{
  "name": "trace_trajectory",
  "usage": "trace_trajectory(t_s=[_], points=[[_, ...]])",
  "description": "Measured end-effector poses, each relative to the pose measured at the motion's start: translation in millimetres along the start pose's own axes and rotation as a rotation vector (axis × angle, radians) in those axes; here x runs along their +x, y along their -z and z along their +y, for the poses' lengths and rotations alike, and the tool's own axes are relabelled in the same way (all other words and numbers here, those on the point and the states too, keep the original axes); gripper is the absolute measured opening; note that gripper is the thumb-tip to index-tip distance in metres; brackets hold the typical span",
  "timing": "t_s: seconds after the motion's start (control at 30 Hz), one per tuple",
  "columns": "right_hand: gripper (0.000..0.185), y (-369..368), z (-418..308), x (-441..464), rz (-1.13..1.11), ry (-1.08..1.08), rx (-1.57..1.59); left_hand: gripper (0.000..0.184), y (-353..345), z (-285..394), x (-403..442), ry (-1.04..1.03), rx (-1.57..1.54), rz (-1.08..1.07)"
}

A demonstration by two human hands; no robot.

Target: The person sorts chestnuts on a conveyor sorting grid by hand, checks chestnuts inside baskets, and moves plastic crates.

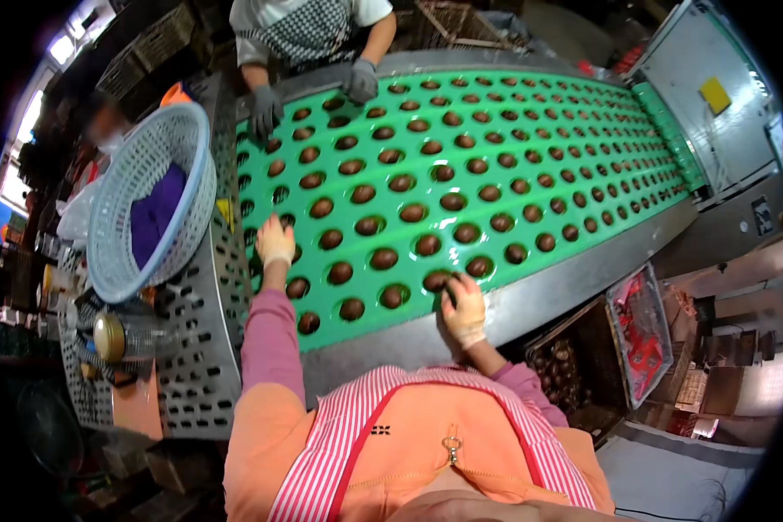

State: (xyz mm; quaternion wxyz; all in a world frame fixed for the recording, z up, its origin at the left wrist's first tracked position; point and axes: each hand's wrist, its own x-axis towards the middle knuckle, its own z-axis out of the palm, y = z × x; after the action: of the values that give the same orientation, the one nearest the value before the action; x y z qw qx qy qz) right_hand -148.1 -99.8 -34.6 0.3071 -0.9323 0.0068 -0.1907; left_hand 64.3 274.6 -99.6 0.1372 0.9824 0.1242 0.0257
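Observation:
Rows of brown eggs [413, 212] sit in the oval cups of a green conveyor belt [365, 326] in front of me. My left hand [274, 244] reaches over the belt's left end, its fingers bent down at a cup; whatever they hold is hidden. At the belt's near edge, my right hand [464, 311] is closed, thumb and fingers around a dark brown egg beside another egg [437, 280] in its cup. Several cups at the left end, such as one cup [247, 208], look dark inside.
A co-worker's gloved hands [267, 111] are at the belt's far left. A blue basket [202, 178] with purple cloth and a glass jar [130, 337] stand on the perforated metal table [196, 383]. A crate of eggs [593, 365] sits below right; a machine housing [713, 104] bounds the right end.

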Motion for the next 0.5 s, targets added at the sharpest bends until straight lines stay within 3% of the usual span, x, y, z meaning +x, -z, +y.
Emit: trace_trajectory(t_s=[0.07, 0.13, 0.2, 0.3, 0.33, 0.4, 0.5], points=[[0.028, -4, 5, -3, 0.052, 0.005, -0.053, 0.057, 2, 12, -10, 0.075, -0.028, 0.019], [0.033, -3, 9, -7, 0.049, -0.01, -0.096, 0.059, 17, 41, -31, 0.062, -0.056, 0.189], [0.04, 7, 9, -8, 0.056, 0.057, -0.143, 0.062, 35, 74, -63, -0.069, -0.174, 0.24], [0.053, 24, 22, -15, 0.002, 0.081, -0.3, 0.064, 33, 119, -130, -0.368, -0.338, 0.006], [0.054, 32, 24, -17, -0.001, 0.085, -0.352, 0.063, 52, 139, -160, -0.437, -0.275, -0.151], [0.056, 40, 36, -28, -0.02, 0.042, -0.5, 0.064, 33, 150, -212, -0.753, -0.236, -0.21], [0.056, 38, 44, -33, -0.046, 0.015, -0.471, 0.065, 20, 151, -220, -0.78, -0.249, -0.264]])
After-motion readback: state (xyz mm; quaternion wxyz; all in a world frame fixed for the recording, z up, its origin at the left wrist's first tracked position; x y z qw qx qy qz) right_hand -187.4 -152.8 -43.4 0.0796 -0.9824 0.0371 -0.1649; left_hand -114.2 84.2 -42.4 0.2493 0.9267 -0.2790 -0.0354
